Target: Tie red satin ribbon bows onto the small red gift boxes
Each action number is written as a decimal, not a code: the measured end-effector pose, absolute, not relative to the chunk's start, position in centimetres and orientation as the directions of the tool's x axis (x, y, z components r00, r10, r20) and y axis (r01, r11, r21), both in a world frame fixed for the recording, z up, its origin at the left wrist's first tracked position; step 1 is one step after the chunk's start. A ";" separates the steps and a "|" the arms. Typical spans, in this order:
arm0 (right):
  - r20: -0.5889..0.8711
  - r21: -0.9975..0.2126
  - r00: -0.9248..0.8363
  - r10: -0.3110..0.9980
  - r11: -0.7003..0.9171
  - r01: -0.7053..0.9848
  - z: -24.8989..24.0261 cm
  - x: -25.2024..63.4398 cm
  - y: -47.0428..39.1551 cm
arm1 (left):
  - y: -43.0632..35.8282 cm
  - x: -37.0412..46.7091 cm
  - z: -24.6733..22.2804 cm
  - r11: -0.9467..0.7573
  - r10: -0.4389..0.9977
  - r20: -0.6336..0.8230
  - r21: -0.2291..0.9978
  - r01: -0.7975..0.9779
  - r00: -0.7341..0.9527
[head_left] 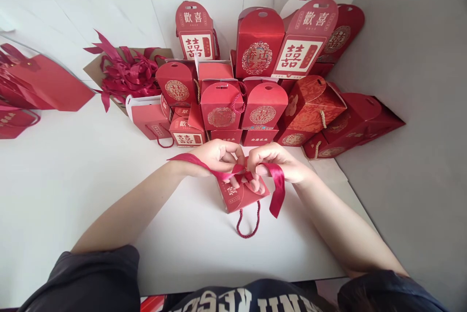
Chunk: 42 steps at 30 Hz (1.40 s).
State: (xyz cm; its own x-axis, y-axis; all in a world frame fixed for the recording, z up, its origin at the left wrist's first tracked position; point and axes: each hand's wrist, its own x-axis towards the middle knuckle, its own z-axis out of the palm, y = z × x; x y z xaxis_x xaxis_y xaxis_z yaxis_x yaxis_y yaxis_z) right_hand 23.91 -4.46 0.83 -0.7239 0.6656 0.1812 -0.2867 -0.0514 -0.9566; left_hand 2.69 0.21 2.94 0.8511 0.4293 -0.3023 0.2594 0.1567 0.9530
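Apparently mid-tie, left hand (222,157) and right hand (274,160) both pinch the crimson satin ribbon (278,184) at the red cardboard box (251,199); snugging it seems called for.

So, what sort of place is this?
Perhaps a gift-packing corner: decorated red boxes stacked on a white table, a heap of ribbons, and one ribbon held over another box.

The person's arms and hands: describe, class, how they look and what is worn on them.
Dark short sleeves end around the elbows, leaving both forearms bare. The left hand and right hand wear no gloves, and no watch or bracelet shows at either wrist.
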 end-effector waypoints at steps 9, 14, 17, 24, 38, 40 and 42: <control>0.259 -0.966 -0.717 0.648 0.174 -0.193 2.1 23.6 -5.2 | -1.3 3.9 2.8 0.128 0.637 -0.348 0.928 0.350 0.688; 0.299 -0.933 -0.674 0.675 0.355 -0.059 3.1 23.8 -5.7 | -2.4 4.1 3.0 0.016 0.676 -0.271 0.935 0.354 0.685; 0.339 -0.881 -0.570 0.748 0.465 0.086 3.3 23.8 -5.9 | -2.5 4.4 2.5 0.011 0.696 -0.291 0.918 0.395 0.657; 0.334 -0.857 -0.481 0.811 0.473 0.202 3.1 23.2 -6.0 | -1.9 3.9 2.3 -0.070 0.644 -0.260 0.917 0.394 0.719; 0.245 -0.856 -0.482 0.841 0.421 0.300 3.9 24.5 -5.5 | -1.9 3.8 2.9 0.001 0.538 -0.254 0.954 0.301 0.804; 0.088 -0.888 -0.511 0.855 0.300 0.349 4.1 25.2 -5.3 | -1.8 3.7 3.1 -0.010 0.530 -0.254 0.952 0.306 0.809; -0.031 -0.896 -0.565 0.824 0.228 0.381 4.1 25.8 -4.9 | -1.8 3.6 3.2 -0.016 0.525 -0.247 0.954 0.300 0.814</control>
